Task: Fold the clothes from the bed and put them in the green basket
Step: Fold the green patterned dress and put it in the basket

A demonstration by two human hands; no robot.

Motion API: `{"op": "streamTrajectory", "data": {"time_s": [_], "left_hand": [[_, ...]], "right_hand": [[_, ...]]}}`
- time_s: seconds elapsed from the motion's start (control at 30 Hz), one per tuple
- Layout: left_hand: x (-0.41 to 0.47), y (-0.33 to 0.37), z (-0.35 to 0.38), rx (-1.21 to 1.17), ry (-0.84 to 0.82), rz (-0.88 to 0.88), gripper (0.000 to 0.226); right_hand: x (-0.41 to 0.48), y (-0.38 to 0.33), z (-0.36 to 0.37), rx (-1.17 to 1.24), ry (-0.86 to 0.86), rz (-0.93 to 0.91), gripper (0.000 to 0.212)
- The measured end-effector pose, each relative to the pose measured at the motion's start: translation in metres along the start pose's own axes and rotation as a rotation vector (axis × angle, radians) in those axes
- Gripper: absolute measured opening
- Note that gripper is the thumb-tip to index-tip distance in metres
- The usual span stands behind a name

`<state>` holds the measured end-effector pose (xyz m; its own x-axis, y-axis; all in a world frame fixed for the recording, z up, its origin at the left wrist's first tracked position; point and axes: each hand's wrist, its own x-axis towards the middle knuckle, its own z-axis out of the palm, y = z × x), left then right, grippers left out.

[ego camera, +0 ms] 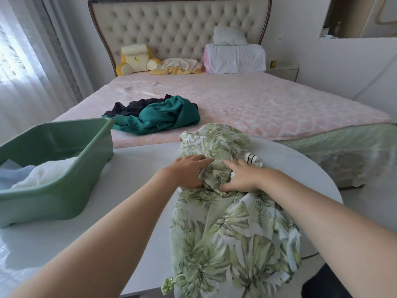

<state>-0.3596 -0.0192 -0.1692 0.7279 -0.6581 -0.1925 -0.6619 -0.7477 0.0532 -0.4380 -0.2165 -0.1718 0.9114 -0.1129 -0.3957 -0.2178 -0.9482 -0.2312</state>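
A green-and-white leaf-print garment (232, 229) lies crumpled on the white table (137, 160), its lower end hanging over the near edge. My left hand (189, 171) grips a fold at its upper middle, thumb under the cloth. My right hand (240, 177) holds the bunched fabric just beside it, fingers curled into the cloth. The green basket (86, 168) stands on the table at the left, with folded white and pale blue clothes (40, 173) inside. On the bed (257, 104) lies a teal garment (159, 117) over a black garment (131, 105).
Pillows (234, 58), a yellow cushion (135, 59) and a tufted headboard (178, 29) are at the bed's far end. A curtain (23, 61) hangs at the left. A nightstand (283, 70) stands right of the bed. The table's rounded edge curves at the right.
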Motion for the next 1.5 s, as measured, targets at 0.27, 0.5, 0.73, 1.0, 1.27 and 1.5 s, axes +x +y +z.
{"op": "streamTrajectory", "data": {"time_s": [0.27, 0.5, 0.73, 1.0, 1.27, 1.5], "left_hand": [[-0.024, -0.046, -0.001, 0.060, -0.056, -0.126, 0.027], [-0.084, -0.093, -0.017, 0.160, -0.237, -0.356, 0.029], [-0.094, -0.121, -0.008, 0.001, 0.152, -0.417, 0.036], [-0.073, -0.114, -0.015, 0.152, 0.076, -0.353, 0.061], [-0.045, -0.087, -0.044, 0.061, 0.488, -0.292, 0.020], [-0.008, -0.035, -0.051, 0.084, 0.407, -0.202, 0.016]], "right_hand": [[0.030, -0.055, 0.013, -0.159, 0.024, -0.194, 0.091], [0.036, -0.143, 0.036, -0.074, 0.008, -0.469, 0.085], [0.039, -0.165, 0.031, 0.085, 0.108, -0.525, 0.047], [0.029, -0.134, -0.006, -0.173, 0.418, -0.680, 0.043], [0.021, -0.078, -0.039, -0.444, 0.541, -0.473, 0.033], [0.020, -0.053, -0.043, -0.751, 0.445, 0.004, 0.038]]}}
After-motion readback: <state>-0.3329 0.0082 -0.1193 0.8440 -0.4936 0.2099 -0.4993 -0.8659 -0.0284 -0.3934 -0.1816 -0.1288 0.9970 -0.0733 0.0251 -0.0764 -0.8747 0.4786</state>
